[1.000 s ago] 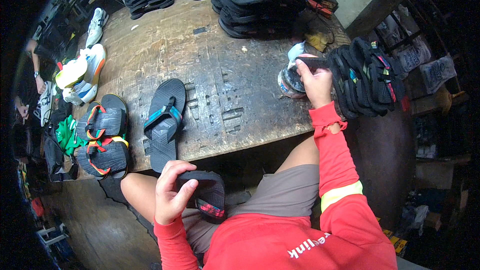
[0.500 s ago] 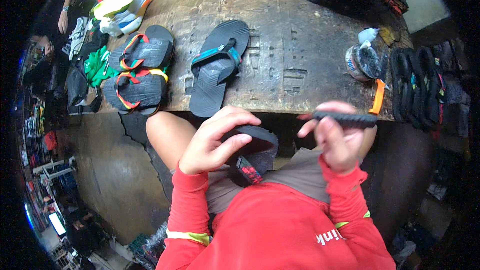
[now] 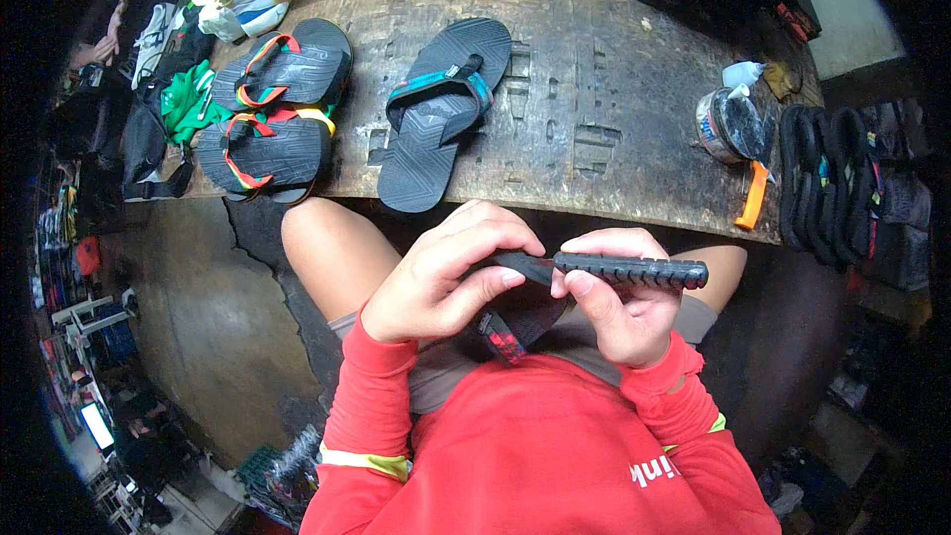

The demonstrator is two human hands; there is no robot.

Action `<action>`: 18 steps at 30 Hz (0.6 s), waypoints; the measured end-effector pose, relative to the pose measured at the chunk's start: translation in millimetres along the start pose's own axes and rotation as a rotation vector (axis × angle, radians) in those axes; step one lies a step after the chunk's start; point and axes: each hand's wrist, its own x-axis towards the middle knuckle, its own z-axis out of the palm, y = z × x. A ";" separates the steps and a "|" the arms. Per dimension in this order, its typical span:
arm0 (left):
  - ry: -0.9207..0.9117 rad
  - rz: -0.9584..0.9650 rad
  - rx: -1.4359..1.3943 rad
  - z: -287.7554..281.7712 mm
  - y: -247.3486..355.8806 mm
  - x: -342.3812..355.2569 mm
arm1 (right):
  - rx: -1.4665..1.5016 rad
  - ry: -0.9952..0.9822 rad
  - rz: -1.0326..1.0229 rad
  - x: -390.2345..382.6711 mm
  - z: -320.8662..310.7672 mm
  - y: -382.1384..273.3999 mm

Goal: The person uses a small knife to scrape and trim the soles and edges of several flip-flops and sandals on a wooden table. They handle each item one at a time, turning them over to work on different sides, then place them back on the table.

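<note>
Over my lap, my left hand grips a black sandal with a red-patterned strap, its thumb and fingers closed on the edge of the sole. My right hand is closed on a slim black piece with a deeply notched, ridged side; its exact kind does not show. The inner end of that piece meets the sandal's edge between my two hands. Just beyond, on the wooden table, lie a black sandal with a teal strap and, underneath it, a black sole.
At the table's left are two black sandals with red, yellow and green straps, a green cloth and a white sports shoe. To the right stand a glue-smeared tub, an orange-handled tool and a row of black sandals.
My right hand has moved left with the ridged piece, bringing its end against the sandal's edge. My left hand still holds the sandal. The view has shifted slightly.
</note>
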 end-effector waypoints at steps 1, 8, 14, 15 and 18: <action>0.005 0.004 -0.004 0.2 -0.7 0.0 | -0.028 -0.007 0.014 -0.3 -0.2 -0.1; 0.026 0.026 -0.016 0.3 -0.4 -0.5 | -0.081 -0.008 0.003 1.8 1.0 -1.2; 0.038 0.035 -0.020 1.4 0.4 -1.0 | -0.110 -0.001 0.043 1.2 2.8 -4.7; 0.037 0.037 -0.017 1.5 0.4 -0.9 | -0.113 0.000 0.043 1.0 2.7 -5.0; 0.039 0.015 -0.022 2.2 1.4 -0.9 | -0.159 -0.009 0.025 0.7 2.0 -5.3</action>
